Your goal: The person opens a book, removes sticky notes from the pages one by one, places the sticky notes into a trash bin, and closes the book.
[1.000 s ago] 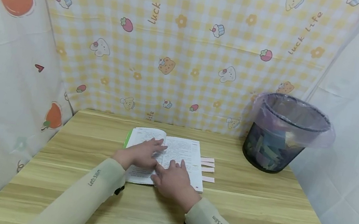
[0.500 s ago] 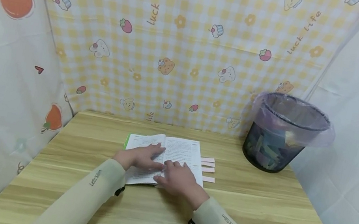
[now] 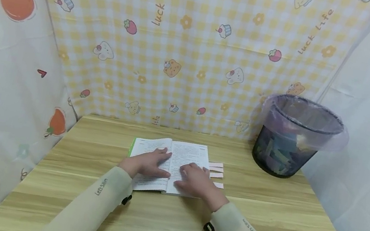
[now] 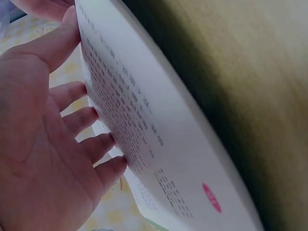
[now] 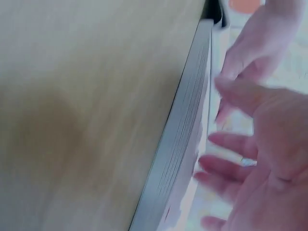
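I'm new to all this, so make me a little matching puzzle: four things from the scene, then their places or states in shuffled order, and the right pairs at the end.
Things
1. thick white-paged book
2. pale pink paper strips
3. round black bin with purple plastic liner
4. person's bare left hand

Places or states
A. at the back right corner of the brown wooden table
B. touching the left-hand page
C. lying open, print showing
D. sticking out past the book's right edge

Pairs: 1-C, 2-D, 3-A, 4-B
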A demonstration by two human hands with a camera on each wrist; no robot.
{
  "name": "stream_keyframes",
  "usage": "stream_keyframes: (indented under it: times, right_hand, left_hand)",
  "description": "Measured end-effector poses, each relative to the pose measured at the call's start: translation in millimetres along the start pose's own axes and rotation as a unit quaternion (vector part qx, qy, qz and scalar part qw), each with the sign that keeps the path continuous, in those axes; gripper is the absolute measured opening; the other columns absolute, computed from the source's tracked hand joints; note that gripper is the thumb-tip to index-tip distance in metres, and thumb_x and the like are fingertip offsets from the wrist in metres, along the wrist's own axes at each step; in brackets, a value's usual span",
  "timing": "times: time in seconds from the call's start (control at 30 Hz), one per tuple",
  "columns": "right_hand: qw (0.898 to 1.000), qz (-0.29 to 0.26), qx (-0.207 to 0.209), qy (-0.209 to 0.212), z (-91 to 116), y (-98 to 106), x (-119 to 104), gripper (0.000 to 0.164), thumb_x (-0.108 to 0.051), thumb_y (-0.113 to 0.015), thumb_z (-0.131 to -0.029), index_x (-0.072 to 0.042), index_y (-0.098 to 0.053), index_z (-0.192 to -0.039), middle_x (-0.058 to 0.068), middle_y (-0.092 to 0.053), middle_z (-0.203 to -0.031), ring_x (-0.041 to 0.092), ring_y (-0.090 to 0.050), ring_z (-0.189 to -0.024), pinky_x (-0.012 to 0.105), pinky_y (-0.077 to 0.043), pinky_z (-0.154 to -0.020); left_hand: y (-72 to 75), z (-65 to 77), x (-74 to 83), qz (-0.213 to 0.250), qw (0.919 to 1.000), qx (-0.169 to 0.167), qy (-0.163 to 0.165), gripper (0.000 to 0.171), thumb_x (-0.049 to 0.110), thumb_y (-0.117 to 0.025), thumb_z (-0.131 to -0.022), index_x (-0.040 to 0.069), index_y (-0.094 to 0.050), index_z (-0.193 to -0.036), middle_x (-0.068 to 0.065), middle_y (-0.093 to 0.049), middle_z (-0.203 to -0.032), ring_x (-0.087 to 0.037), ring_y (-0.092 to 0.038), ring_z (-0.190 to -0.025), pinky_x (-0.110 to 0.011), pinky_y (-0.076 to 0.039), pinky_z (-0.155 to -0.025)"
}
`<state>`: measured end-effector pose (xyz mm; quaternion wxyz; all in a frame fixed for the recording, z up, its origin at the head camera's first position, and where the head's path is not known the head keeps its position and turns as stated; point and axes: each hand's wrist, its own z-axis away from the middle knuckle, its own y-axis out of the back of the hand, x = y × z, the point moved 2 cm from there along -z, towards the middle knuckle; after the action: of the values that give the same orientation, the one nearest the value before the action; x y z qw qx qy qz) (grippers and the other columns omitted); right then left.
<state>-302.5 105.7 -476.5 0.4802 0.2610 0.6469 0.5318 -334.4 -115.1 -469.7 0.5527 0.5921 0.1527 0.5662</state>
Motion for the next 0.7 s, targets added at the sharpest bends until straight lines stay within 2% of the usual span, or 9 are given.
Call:
stream_keyframes:
  times: [0.17, 0.33, 0.53, 0.7]
  right_hand:
    - [0.997, 0.036, 0.02, -0.066, -7.7, 11.9, 25.3, 0.057, -0.046, -0.08, -0.097, -0.006, -0.073, -0.137, 0.017, -0.07, -0.146, 0.037, -0.057, -0.144, 0.076, -0.034, -0.122]
    - [0.99, 0.042, 0.035, -0.128, -12.6, 24.0, 50.3, 0.07, -0.051, -0.076, -0.101, 0.003, -0.066, -0.145, 0.024, -0.059, -0.159, 0.045, -0.046, -0.154, 0.074, -0.026, -0.128]
    - [0.986, 0.016, 0.016, -0.163, -18.3, 24.3, 69.5, 0.075, -0.054, -0.072, -0.104, 0.005, -0.061, -0.15, 0.03, -0.051, -0.163, 0.048, -0.035, -0.16, 0.071, -0.019, -0.132]
    - [0.985, 0.012, -0.001, -0.172, -23.6, 20.2, 76.6, 0.075, -0.057, -0.068, -0.105, 0.005, -0.063, -0.148, 0.03, -0.052, -0.162, 0.049, -0.035, -0.16, 0.072, -0.02, -0.131]
  left_hand:
    - [0.8, 0.3, 1.3, 0.012, 0.9999, -0.002, 0.011, 0.09, 0.051, -0.075, -0.102, 0.015, -0.034, -0.174, -0.012, -0.016, -0.185, -0.04, -0.012, -0.172, -0.062, -0.018, -0.138]
    - [0.6, 1.2, 3.2, 0.02, 0.9996, -0.003, 0.017, 0.089, 0.049, -0.075, -0.103, 0.014, -0.033, -0.174, -0.012, -0.015, -0.186, -0.039, -0.011, -0.173, -0.061, -0.017, -0.139]
    - [0.3, 3.0, 3.9, 0.027, 0.9995, -0.005, 0.017, 0.09, 0.048, -0.075, -0.103, 0.014, -0.032, -0.174, -0.012, -0.015, -0.186, -0.041, -0.01, -0.172, -0.061, -0.015, -0.139]
    - [1.1, 3.6, 4.7, 0.026, 0.9995, -0.005, 0.017, 0.09, 0.05, -0.074, -0.103, 0.015, -0.032, -0.174, -0.012, -0.014, -0.186, -0.04, -0.01, -0.173, -0.061, -0.016, -0.139]
